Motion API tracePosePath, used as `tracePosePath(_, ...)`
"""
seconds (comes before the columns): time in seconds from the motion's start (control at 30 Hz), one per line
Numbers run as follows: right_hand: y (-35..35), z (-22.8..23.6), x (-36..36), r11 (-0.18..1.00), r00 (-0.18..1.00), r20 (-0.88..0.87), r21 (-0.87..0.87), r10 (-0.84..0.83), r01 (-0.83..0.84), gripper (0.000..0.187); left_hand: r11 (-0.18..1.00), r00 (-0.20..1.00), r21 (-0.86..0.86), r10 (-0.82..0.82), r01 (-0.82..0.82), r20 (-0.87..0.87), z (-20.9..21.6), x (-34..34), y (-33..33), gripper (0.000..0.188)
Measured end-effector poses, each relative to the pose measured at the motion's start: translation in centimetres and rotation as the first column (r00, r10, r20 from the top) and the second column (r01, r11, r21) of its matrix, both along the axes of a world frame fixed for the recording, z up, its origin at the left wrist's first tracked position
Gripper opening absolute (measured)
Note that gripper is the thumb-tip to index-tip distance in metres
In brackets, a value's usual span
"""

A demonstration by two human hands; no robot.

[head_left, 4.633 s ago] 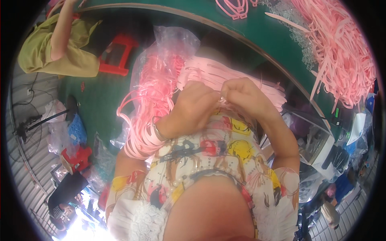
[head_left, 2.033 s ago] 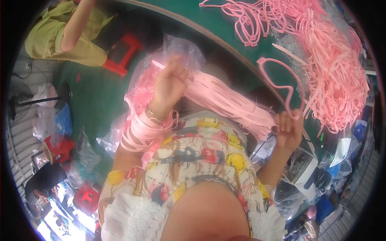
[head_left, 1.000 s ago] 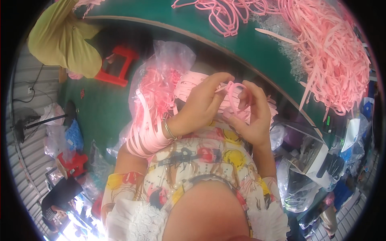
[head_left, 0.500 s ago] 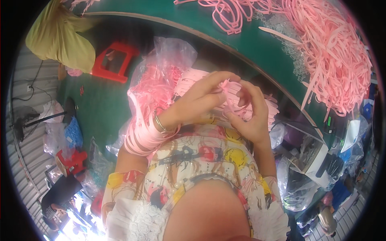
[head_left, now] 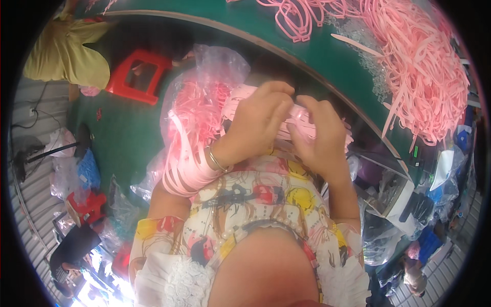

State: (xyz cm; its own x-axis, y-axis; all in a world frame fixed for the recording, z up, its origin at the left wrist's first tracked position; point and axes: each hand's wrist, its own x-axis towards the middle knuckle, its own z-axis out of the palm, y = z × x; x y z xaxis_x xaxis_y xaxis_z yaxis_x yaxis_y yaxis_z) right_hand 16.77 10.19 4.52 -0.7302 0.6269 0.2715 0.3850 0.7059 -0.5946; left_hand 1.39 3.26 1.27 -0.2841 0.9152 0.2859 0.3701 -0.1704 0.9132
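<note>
My left hand (head_left: 257,122) is closed with its fingers curled inward, in front of my chest. Close beside it, my right hand (head_left: 323,132) has bent fingers and thumb pinching a narrow pink strap (head_left: 297,115). A small shiny spot shows on the strap between the two hands; my fingers cover most of the strap. Many pink straps (head_left: 186,176) hang looped around my left forearm, next to a metal bangle (head_left: 217,159). Behind my hands more flat pink straps (head_left: 238,97) lie in rows across my lap.
A clear plastic bag (head_left: 220,64) of pink straps stands beyond my left arm. On the green table (head_left: 327,61) lie a large heap of pink straps (head_left: 419,66) and small clear pieces (head_left: 365,66). A red stool (head_left: 135,77) stands far left, near a person in yellow-green clothing (head_left: 69,53).
My hands have turned and drawn the pink strap loop down between my fingers, so less of it shows. The person at the far left has shifted slightly left.
</note>
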Motion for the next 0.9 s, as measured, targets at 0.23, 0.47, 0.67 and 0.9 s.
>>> tracePosePath(0.23, 2.4, 1.1, 2.9, 0.971, 0.991, -0.051, -0.201, 0.122, -0.130, 0.035, 0.845, 0.620, -0.265, -0.097, 0.465, 0.779, 0.5, -1.9, -0.7, 0.028)
tracePosePath(0.47, 3.4, 0.0, 4.8, 0.930, 0.980, -0.040, -0.312, 0.193, -0.196, 0.034, 0.684, 0.630, -0.297, -0.302, 0.666, 0.715, 0.1, -3.0, -0.5, 0.026)
tracePosePath(0.67, 3.2, -1.6, 5.9, 0.841, 0.986, -0.038, -0.519, 0.160, -0.156, 0.019, 0.629, 0.735, -0.464, -0.268, 0.623, 0.623, 0.7, -2.3, -0.5, 0.014)
tracePosePath(0.9, 2.6, -1.9, 7.0, 0.755, 0.990, -0.125, -0.641, 0.070, -0.134, 0.007, 0.707, 0.832, -0.442, -0.439, 0.552, 0.338, 1.9, -1.1, 0.0, 0.014)
